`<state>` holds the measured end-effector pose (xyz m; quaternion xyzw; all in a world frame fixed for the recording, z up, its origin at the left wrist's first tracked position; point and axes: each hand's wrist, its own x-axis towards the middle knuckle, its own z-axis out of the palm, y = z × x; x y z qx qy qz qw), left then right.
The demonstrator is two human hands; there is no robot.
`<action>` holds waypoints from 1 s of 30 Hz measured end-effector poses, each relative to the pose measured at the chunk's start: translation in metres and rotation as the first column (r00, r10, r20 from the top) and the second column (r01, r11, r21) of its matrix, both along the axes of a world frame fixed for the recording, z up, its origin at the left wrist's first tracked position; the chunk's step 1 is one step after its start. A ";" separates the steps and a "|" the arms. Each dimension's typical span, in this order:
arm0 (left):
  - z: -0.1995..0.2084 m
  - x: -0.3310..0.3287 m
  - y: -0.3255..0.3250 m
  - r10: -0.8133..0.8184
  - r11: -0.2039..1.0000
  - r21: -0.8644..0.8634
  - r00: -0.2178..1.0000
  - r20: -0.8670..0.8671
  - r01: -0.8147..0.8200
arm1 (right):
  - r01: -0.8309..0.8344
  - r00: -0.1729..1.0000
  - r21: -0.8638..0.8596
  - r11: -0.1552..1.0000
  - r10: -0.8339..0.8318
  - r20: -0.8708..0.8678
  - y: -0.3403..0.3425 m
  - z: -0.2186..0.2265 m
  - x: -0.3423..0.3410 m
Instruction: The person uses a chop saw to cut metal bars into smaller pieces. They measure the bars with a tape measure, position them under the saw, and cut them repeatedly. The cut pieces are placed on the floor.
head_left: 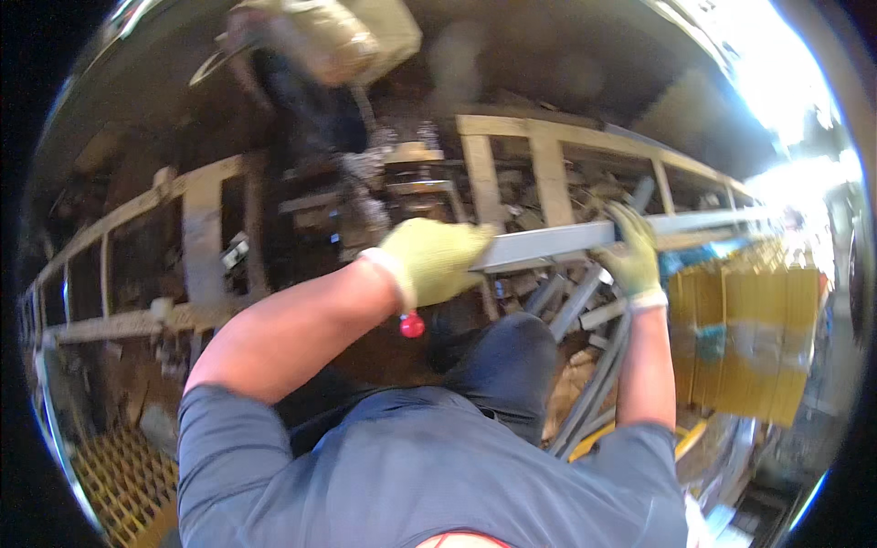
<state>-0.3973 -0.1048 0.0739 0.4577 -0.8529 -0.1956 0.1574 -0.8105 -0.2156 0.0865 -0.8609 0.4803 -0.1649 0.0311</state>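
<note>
A long, straight grey metal bar [553,243] lies across in front of me, reaching far off to the right. My left hand [437,260], in a yellow-green knit glove, is closed around its near end, back of the hand up. Farther along, my right hand [632,256] in a matching glove grips the bar too, fingers over the upper edge and thumb beneath. Below the bar, several loose grey metal bars [577,300] lie slanted beside my knee. A red ball knob [412,324] shows just under my left wrist.
Slatted wooden frames stand beyond the bar, one at right [553,173] and one at left [203,237]. A stack of yellowish cardboard [744,338] sits beside my right arm. Blurred machinery [320,55] hangs at the top. Yellow grating [123,479] is at lower left.
</note>
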 end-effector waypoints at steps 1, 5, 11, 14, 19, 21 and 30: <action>0.001 0.007 0.006 0.003 1.000 0.000 1.000 0.020 -0.003 | 0.004 0.998 0.044 0.999 -0.001 -0.069 -0.010 0.004 0.011; 0.012 0.055 0.040 0.075 0.997 0.007 0.997 0.009 -0.075 | -0.215 0.973 -0.003 0.977 0.214 -0.084 -0.019 -0.005 0.051; 0.046 0.144 0.083 0.197 0.967 0.150 0.978 0.069 -0.206 | -0.252 0.949 -0.200 0.947 0.282 0.139 0.022 -0.023 0.141; 0.031 0.182 0.108 0.264 0.959 0.104 0.965 0.005 -0.263 | -0.301 0.922 -0.200 0.933 0.338 0.190 0.026 -0.032 0.169; 0.034 0.165 0.094 0.216 0.973 0.063 0.973 0.079 -0.221 | -0.328 0.919 -0.220 0.919 0.364 0.148 0.015 -0.030 0.156; 0.024 0.149 0.076 0.192 0.980 0.029 0.977 0.094 -0.196 | -0.297 0.936 -0.192 0.936 0.324 0.134 0.010 -0.022 0.136; 0.003 0.093 -0.014 0.173 0.985 -0.022 0.985 -0.015 -0.174 | -0.192 0.981 -0.084 0.978 0.189 -0.042 -0.053 -0.034 0.079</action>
